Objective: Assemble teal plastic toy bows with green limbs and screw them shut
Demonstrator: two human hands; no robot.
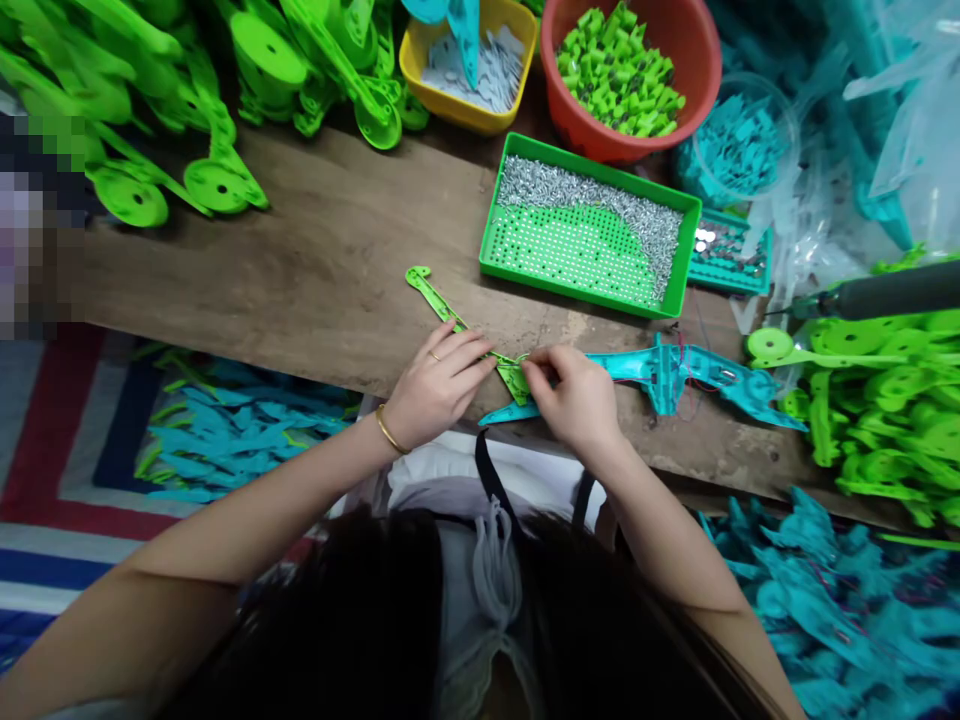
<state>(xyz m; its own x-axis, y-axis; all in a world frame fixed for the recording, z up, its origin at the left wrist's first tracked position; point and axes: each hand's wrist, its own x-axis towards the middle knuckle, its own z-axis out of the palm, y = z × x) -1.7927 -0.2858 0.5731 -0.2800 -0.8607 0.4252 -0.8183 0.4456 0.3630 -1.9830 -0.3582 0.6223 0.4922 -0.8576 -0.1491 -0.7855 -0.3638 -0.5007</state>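
Note:
My left hand (448, 383), a gold bangle at its wrist, holds down a long lime-green plastic part (431, 293) with its fingers stretched over the middle. The part's hooked far end points up and left. At its wider near end, my right hand (574, 398) has thumb and forefinger pinched together; whatever is between them is hidden. Underneath and to the right lies a turquoise plastic shell (637, 368) with thin red wires, its pointed left end (506, 413) showing below my right fingers.
Beyond my hands stand a green tray (589, 300) of small screws, a red bowl (622, 150) of green pieces and a yellow tub (465, 118). Green parts (892, 390) and a dark screwdriver-like tool (892, 295) are at right. Turquoise parts (232, 430) lie below the table edge.

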